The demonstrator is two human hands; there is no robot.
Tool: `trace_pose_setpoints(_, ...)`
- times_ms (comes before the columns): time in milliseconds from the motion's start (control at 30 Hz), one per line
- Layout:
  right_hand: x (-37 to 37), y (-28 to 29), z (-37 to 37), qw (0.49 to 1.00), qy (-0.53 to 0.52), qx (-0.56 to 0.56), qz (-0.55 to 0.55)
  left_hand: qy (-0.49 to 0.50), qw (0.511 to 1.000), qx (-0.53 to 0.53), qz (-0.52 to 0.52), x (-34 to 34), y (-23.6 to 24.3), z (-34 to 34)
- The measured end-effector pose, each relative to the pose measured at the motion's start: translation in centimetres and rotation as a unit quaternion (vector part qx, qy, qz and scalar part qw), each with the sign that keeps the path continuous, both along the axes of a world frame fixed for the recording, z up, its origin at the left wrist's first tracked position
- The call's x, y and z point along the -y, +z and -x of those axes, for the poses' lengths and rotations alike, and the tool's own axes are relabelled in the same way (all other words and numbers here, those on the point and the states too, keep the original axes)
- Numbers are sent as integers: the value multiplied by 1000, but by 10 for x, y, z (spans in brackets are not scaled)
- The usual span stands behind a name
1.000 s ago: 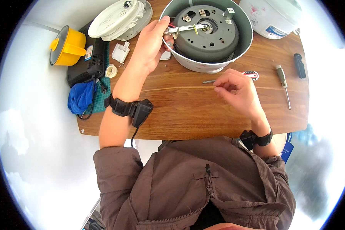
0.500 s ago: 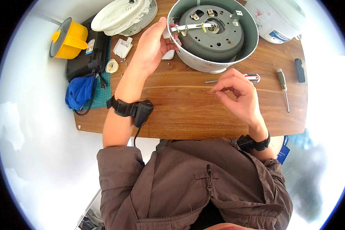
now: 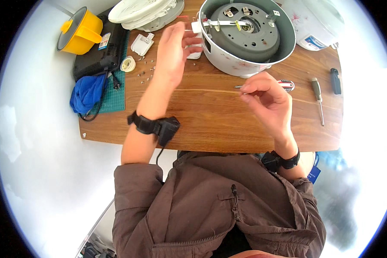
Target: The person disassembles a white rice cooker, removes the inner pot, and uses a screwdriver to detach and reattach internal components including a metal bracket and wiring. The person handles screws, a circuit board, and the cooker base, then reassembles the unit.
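Observation:
A white rice cooker body [image 3: 232, 64] with a faint floral print stands at the far middle, its inside exposed. In it are a grey round metal plate [image 3: 228, 36] and a lever strip [image 3: 221, 23] whose white end [image 3: 196, 27] sticks out past the left rim. My left hand [image 3: 173, 56] is beside that end, fingers apart; whether they touch it I cannot tell. Below the cooker body, my right hand [image 3: 268, 101] is pinched, thumb against fingertips, around something too small to make out. Behind it lies a screwdriver [image 3: 286, 85] with a red, white and black handle.
Small screws [image 3: 143, 81] lie scattered near a cream round part [image 3: 127, 64] and a white plastic piece [image 3: 142, 44]. White covers [image 3: 146, 15], a yellow pot [image 3: 88, 32] and a blue cloth [image 3: 87, 94] are at left. Another screwdriver [image 3: 317, 92] and a dark case [image 3: 336, 81] lie right.
My left hand has come away from the cooker's rim and its fingers have spread. My right hand keeps its pinch at nearly the same place. The whole view has shifted slightly.

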State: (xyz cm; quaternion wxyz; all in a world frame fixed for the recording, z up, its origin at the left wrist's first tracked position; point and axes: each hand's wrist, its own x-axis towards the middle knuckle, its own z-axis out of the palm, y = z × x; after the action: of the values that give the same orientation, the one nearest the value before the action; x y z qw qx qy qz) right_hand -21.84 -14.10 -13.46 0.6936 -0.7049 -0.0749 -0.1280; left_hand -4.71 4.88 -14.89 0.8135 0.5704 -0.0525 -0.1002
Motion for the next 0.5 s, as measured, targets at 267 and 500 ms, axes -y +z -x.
trace_pose_setpoints(267, -16, -28, 1, 978, -29, -101, -180, -97, 879, 448, -135, -4, -10, 69)
trace_pose_setpoints(500, -10, -37, 2, 950, -21, -136, -279, -248, 891, 368, -97, 3, -22, 63)
